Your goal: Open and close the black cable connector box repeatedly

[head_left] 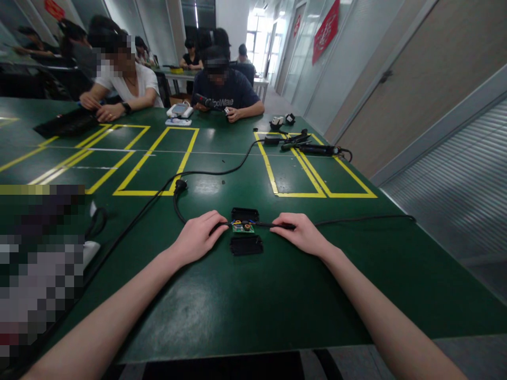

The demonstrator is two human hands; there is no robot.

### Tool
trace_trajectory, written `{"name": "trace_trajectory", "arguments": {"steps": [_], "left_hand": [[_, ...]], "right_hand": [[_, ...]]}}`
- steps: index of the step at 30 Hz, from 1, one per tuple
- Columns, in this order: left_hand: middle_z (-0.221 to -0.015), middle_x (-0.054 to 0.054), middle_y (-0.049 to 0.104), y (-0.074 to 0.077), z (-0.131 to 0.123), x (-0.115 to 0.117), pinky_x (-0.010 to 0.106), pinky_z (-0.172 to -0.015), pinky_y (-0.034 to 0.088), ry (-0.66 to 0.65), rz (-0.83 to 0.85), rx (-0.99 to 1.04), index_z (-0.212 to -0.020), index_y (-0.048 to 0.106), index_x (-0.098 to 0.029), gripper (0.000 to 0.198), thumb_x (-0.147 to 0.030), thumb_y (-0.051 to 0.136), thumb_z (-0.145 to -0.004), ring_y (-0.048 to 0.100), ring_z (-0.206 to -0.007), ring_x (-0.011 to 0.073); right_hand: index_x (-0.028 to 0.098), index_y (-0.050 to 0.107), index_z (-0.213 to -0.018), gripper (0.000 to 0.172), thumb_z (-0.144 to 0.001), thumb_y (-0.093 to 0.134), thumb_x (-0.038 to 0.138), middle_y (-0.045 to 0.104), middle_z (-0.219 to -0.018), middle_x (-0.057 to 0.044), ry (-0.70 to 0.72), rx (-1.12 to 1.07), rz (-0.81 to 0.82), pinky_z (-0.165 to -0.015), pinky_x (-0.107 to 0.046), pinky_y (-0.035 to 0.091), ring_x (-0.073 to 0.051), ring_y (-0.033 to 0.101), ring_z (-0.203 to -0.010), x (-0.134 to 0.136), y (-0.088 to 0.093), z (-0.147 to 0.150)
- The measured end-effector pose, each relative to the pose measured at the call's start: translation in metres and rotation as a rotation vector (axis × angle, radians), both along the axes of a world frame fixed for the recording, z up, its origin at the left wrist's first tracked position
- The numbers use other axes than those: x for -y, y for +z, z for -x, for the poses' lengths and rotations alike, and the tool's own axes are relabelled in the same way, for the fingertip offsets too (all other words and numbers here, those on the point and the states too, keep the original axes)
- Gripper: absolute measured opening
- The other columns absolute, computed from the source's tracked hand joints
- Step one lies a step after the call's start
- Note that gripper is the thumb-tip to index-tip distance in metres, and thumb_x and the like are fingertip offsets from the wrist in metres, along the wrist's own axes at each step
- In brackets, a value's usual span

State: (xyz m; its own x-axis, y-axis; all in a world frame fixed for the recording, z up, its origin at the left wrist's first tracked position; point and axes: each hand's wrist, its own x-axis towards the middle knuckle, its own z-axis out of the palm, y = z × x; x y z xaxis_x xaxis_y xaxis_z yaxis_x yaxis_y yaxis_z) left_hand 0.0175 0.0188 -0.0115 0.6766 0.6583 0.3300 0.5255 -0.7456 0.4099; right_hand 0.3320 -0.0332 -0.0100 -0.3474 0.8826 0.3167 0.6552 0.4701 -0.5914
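Between my hands sits a small green circuit board (238, 228) with a copper coil and coloured wires, joined to a black cable on each side. My left hand (201, 235) pinches the left cable (180, 209), which leads back to a black plug (181, 185). With fingers closed, my right hand (303, 232) grips the right cable (364, 219), which runs off toward the table's right edge. One black plastic case half (244, 214) lies just behind the board. The other case half (246, 245) lies in front of it, apart from both hands.
A long black cord (214, 173) crosses the green table (190, 311) to a black adapter (271, 141). Black tools (312, 149) and white-and-black plug pieces (277, 123) lie at the back right. Yellow tape outlines (299, 195) mark the tabletop. Two people sit opposite, handling objects.
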Motion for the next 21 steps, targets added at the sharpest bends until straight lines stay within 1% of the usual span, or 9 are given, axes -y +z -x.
{"name": "trace_trajectory", "arguments": {"steps": [2,6,10,13,14,16,18,21], "left_hand": [[-0.093,0.004,0.068,0.001,0.002,-0.001,0.029,-0.076,0.054,-0.013,-0.034,-0.021,-0.104,0.064,-0.02,0.03,-0.037,0.04,-0.11,0.067,-0.082,0.0187],[-0.092,0.005,0.069,0.006,0.005,-0.001,0.028,-0.073,0.052,-0.072,-0.059,-0.072,-0.104,0.063,-0.019,0.034,-0.038,0.035,-0.111,0.067,-0.079,0.0189],[-0.088,0.004,0.071,0.01,0.004,0.005,0.028,-0.069,0.05,-0.09,0.004,-0.104,-0.104,0.062,-0.019,0.034,-0.038,0.034,-0.111,0.068,-0.074,0.0192],[-0.079,0.002,0.07,0.011,0.001,0.012,0.027,-0.063,0.046,-0.089,0.068,-0.131,-0.109,0.06,-0.02,0.033,-0.039,0.034,-0.111,0.066,-0.063,0.0183],[-0.076,0.001,0.069,0.012,0.0,0.013,0.026,-0.06,0.044,-0.098,0.088,-0.137,-0.108,0.06,-0.02,0.033,-0.04,0.034,-0.111,0.065,-0.061,0.0181],[-0.07,-0.001,0.067,0.013,-0.002,0.015,0.025,-0.057,0.04,-0.119,0.142,-0.148,-0.102,0.06,-0.021,0.032,-0.043,0.038,-0.109,0.064,-0.057,0.0171],[-0.066,-0.003,0.064,0.014,-0.003,0.015,0.024,-0.055,0.038,-0.122,0.183,-0.158,-0.1,0.06,-0.021,0.031,-0.048,0.045,-0.105,0.062,-0.055,0.0163],[-0.063,-0.006,0.062,0.016,-0.003,0.013,0.024,-0.055,0.037,-0.095,0.203,-0.175,-0.108,0.06,-0.021,0.037,-0.056,0.059,-0.096,0.062,-0.054,0.0164]], "right_hand": [[0.019,0.077,-0.088,0.037,-0.104,0.057,0.046,0.074,-0.08,-0.005,0.003,-0.01,-0.01,-0.066,-0.029,0.051,-0.018,0.067,-0.07,0.001,0.002,0.0],[0.019,0.075,-0.077,0.047,-0.105,0.052,0.049,0.071,-0.071,-0.003,-0.018,-0.034,0.0,-0.062,-0.027,0.047,-0.016,0.064,-0.063,0.004,0.006,0.003],[0.018,0.07,-0.067,0.055,-0.105,0.051,0.052,0.061,-0.056,0.001,-0.044,-0.045,0.054,-0.054,-0.025,0.038,-0.012,0.052,-0.05,0.007,0.007,0.006],[0.019,0.064,-0.058,0.061,-0.105,0.047,0.054,0.052,-0.048,0.003,-0.059,-0.063,0.076,-0.054,-0.025,0.034,-0.01,0.046,-0.046,0.007,0.006,0.007],[0.019,0.062,-0.056,0.062,-0.105,0.046,0.054,0.051,-0.048,0.003,-0.063,-0.061,0.082,-0.054,-0.025,0.034,-0.01,0.045,-0.046,0.007,0.006,0.007],[0.019,0.06,-0.055,0.062,-0.104,0.046,0.054,0.05,-0.048,0.003,-0.064,-0.038,0.106,-0.055,-0.026,0.033,-0.01,0.045,-0.046,0.006,0.004,0.007],[0.019,0.059,-0.055,0.06,-0.103,0.047,0.053,0.049,-0.048,0.003,-0.056,0.003,0.137,-0.056,-0.026,0.033,-0.01,0.046,-0.048,0.005,0.001,0.007],[0.019,0.057,-0.056,0.057,-0.103,0.047,0.049,0.049,-0.049,0.003,-0.038,0.044,0.164,-0.057,-0.027,0.031,-0.01,0.045,-0.049,0.004,-0.004,0.007]]}}
